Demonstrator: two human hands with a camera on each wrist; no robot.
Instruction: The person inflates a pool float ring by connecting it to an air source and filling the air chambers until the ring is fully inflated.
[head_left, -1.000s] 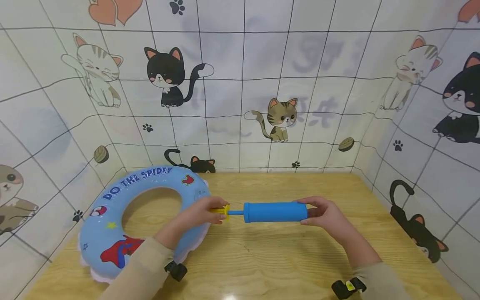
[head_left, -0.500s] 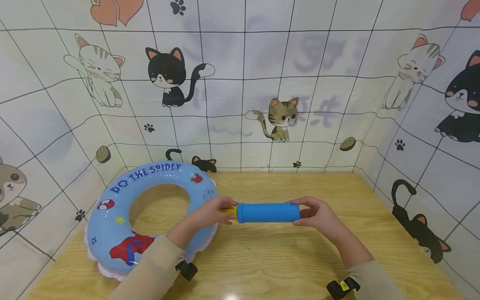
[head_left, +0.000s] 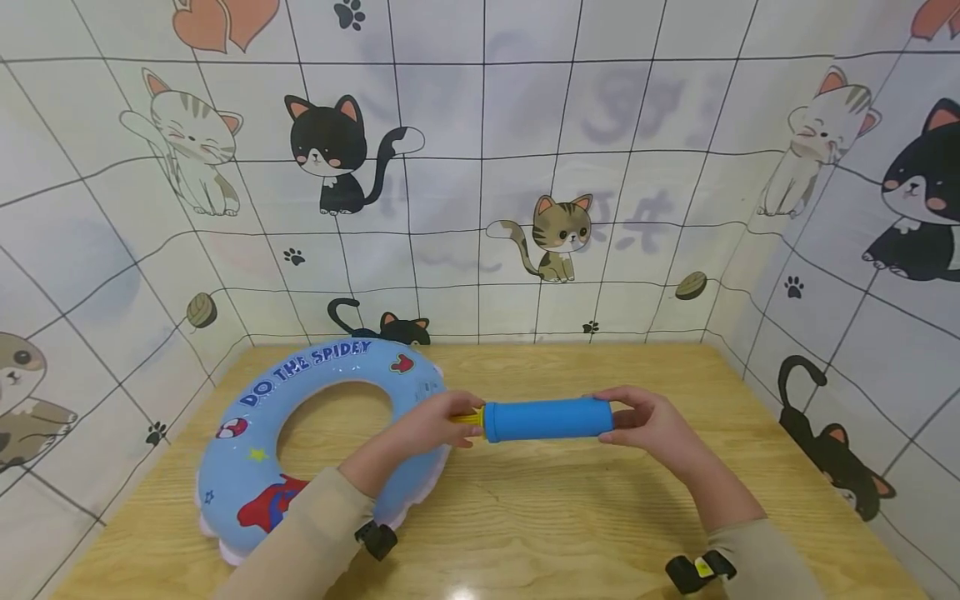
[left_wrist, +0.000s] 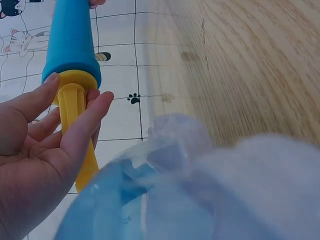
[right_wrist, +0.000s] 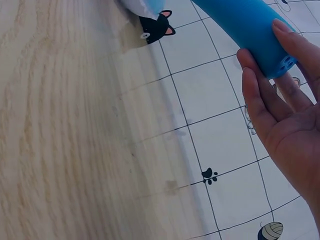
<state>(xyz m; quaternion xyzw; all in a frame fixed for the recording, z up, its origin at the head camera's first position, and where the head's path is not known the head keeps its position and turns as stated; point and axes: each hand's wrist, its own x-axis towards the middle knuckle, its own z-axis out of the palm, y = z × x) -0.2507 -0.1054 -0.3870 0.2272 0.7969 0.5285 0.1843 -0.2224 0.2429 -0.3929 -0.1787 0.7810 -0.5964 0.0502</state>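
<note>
A blue hand pump (head_left: 549, 419) is held level above the table, between my two hands. My left hand (head_left: 435, 423) grips its yellow handle (left_wrist: 73, 107), whose collar sits right against the barrel's end in the left wrist view. At the barrel's other end, my right hand (head_left: 656, 425) holds the blue body with thumb and fingers; small holes show in that end cap (right_wrist: 287, 62) in the right wrist view. An inflated light-blue swim ring (head_left: 238, 475) with "DO THE SPIDEY" lettering lies behind and beneath my left forearm, partly hidden by it.
The wooden table (head_left: 555, 517) is closed in by a white sheet wall (head_left: 450, 192) with a grid and cartoon cats at the back and both sides. Small black cameras sit on both wrists, including the left wrist camera (head_left: 377, 540).
The pump's thin blue rod, showing a second ago, has slid into the barrel as the handle and barrel came together. The swim ring has shifted right, along with my left hand.
</note>
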